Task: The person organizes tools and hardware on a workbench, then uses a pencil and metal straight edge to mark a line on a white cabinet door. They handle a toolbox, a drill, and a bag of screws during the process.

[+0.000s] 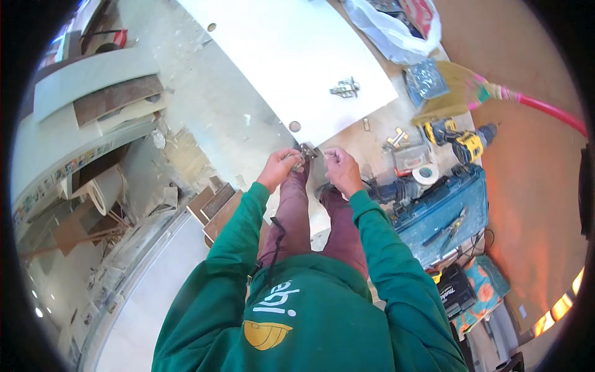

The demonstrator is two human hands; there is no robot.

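Note:
My left hand (279,166) and my right hand (341,168) are raised together in front of me, both pinching a small metal cabinet hinge (306,150) between their fingertips. Just beyond it lies a large white panel (285,49) on the floor, with a round cup hole (294,126) near its closest corner. A second metal hinge (346,88) rests on the panel near its right edge. My green sleeves and dark red trousers fill the lower middle of the view.
To the right stand a yellow-and-black cordless drill (458,139), a roll of white tape (426,173), loose screws (396,137), an open blue tool case (443,211) with pliers, a plastic bag (396,28) and a pink-handled broom (533,105). Boards and offcuts (114,99) lie at the left.

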